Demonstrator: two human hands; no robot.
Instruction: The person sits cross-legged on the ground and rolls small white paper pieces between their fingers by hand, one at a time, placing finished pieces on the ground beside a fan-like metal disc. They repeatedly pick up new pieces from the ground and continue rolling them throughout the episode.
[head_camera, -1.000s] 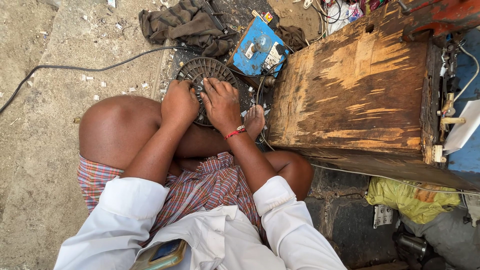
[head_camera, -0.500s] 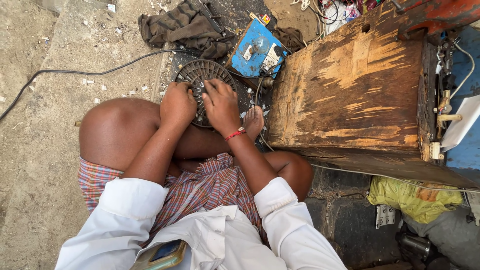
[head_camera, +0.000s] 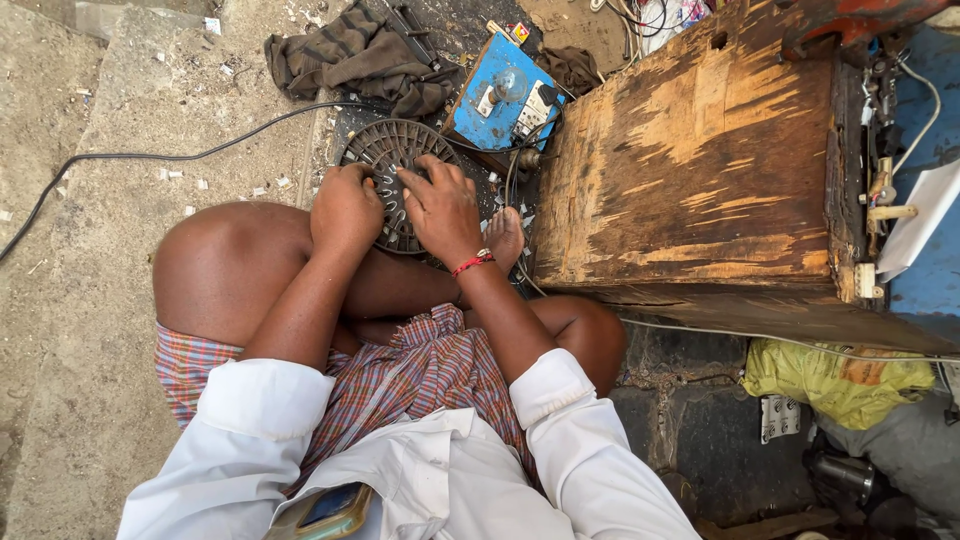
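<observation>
While both hands press on it, the round dark slotted disc (head_camera: 392, 160) sits on the ground under them: left hand (head_camera: 345, 205) curled over its left edge, right hand (head_camera: 440, 205) spread flat on top, blue meter box (head_camera: 500, 100) just beyond

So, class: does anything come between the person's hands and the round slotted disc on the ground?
Nothing visible does. Both hands, left and right, rest directly on the disc, covering its near half.
</observation>
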